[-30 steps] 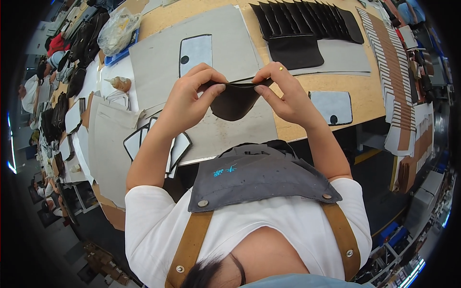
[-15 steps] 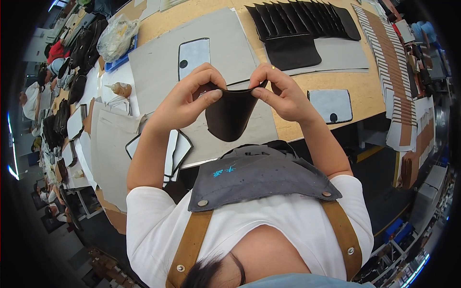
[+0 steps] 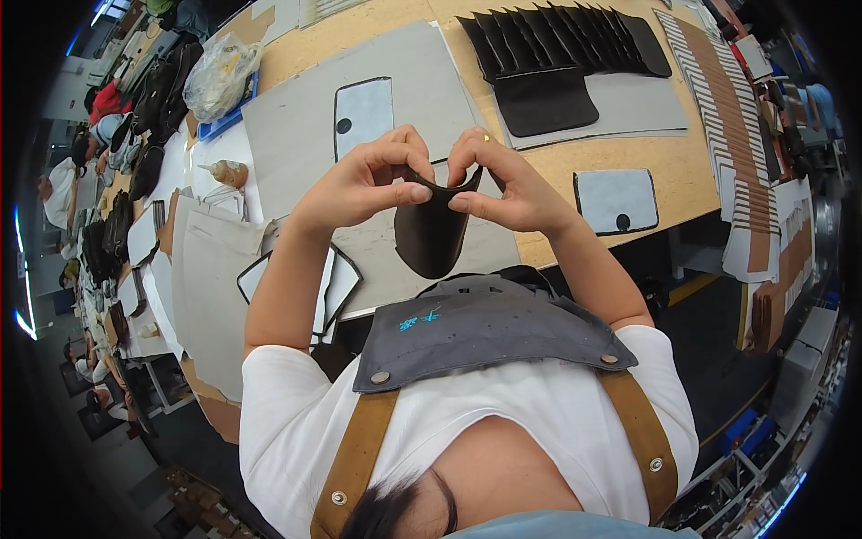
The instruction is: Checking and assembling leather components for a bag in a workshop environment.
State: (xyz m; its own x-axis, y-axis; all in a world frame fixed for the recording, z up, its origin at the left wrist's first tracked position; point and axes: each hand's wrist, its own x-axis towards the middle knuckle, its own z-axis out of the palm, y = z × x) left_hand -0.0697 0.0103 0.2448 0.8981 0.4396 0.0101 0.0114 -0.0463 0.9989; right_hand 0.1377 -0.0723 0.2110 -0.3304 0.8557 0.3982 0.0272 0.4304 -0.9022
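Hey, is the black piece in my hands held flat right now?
No, the black piece curves between the left hand and the right hand, which pinch its edge.

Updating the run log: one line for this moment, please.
left hand: pinching dark panel; right hand: pinching same panel; panel: bent, above grey sheet

clear plastic bag (image 3: 218, 79) on blue tray (image 3: 224, 120) | brown nozzle bottle (image 3: 231, 173) nearby

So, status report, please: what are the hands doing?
Left hand and right hand pinching black piece by upper edge. Piece bowed into a curve. Nothing visibly blocking the hands.
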